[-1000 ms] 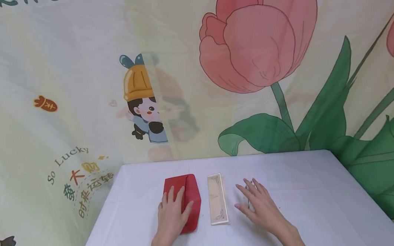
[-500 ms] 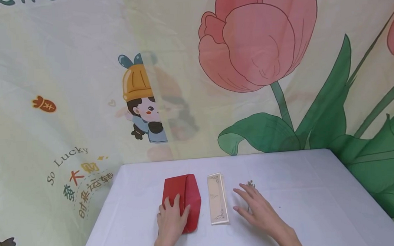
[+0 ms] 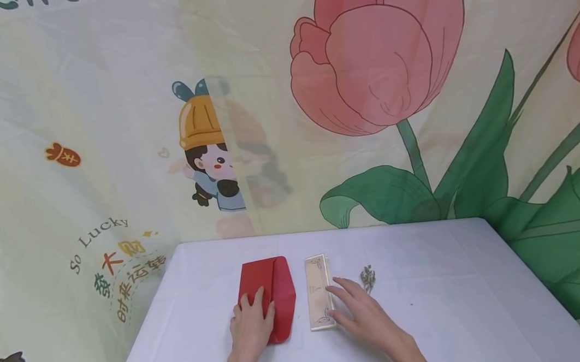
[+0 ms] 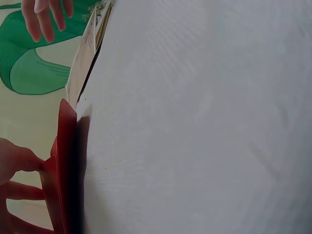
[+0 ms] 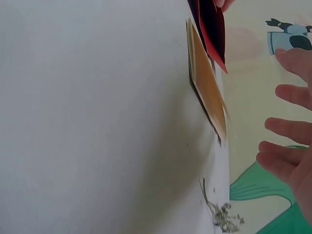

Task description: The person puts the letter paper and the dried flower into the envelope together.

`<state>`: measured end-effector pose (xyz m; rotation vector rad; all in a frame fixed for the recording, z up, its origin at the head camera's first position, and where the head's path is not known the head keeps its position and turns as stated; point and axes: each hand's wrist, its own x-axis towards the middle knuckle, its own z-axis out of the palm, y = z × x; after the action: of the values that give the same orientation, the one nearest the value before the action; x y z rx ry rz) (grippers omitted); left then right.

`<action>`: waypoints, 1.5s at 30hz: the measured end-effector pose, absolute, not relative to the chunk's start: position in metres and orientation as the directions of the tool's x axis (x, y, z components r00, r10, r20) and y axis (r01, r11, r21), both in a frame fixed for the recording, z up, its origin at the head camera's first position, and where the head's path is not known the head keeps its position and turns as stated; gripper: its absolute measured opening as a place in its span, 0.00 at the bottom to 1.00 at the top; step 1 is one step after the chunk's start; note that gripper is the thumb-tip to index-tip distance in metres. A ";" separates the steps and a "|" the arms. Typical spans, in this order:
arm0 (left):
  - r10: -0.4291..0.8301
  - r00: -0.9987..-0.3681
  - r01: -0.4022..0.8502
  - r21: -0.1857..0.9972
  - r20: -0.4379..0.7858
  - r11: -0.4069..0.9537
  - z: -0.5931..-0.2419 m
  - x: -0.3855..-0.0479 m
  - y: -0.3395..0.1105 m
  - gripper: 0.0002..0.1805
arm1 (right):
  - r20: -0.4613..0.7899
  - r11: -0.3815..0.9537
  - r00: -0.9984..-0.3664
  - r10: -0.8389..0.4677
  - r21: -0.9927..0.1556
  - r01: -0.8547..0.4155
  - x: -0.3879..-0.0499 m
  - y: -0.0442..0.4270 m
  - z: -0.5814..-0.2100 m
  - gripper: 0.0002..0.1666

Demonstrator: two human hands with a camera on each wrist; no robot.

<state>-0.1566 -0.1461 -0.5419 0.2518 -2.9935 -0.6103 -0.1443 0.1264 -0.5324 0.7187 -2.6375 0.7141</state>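
A red envelope [image 3: 258, 273] with its flap opened to the right lies on the white table. My left hand [image 3: 250, 326] rests on its near left part, fingertips touching the paper. To the right lies a cream folded card [image 3: 316, 283] with a dark ornamental print. Over the card's right edge is my right hand [image 3: 368, 322], fingers spread and slightly bent; in the right wrist view this hand [image 5: 297, 156] holds nothing and hovers apart from the card [image 5: 209, 92]. Beyond it lies a small dried flower sprig [image 3: 368, 278], its stem partly hidden by the hand in the head view.
The white cloth-covered table [image 3: 463, 297] extends on both sides, with a few tiny crumbs on it. Behind its far edge hangs a cloth backdrop [image 3: 273, 56] printed with a pink tulip, green leaves and a cartoon figure.
My right hand has moved left, from over the flower sprig to the card's right edge, uncovering the sprig's head. My left hand has slid slightly nearer on the envelope.
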 end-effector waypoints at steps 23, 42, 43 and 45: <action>-0.200 -0.979 -0.164 0.414 0.046 0.895 -0.544 -0.159 -0.148 0.36 | 0.279 0.620 -0.771 -0.573 -0.467 -0.630 -0.165 0.058 -0.539 0.28; -0.191 -0.981 -0.162 0.405 0.030 0.900 -0.544 -0.159 -0.148 0.35 | 0.241 0.597 -0.754 -0.612 -0.484 -0.639 -0.175 0.029 -0.549 0.23; -0.191 -0.981 -0.163 0.402 0.031 0.901 -0.544 -0.159 -0.148 0.36 | 0.232 0.593 -0.754 -0.615 -0.493 -0.636 -0.174 0.027 -0.549 0.23; -0.191 -0.981 -0.164 0.392 0.033 0.905 -0.544 -0.157 -0.150 0.36 | 0.223 0.584 -0.750 -0.623 -0.506 -0.635 -0.173 0.024 -0.551 0.23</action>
<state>-0.1574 -0.1499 -0.5441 0.2797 -2.9974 -0.6080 -0.1730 0.0242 -0.5513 1.1034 -2.7765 0.9000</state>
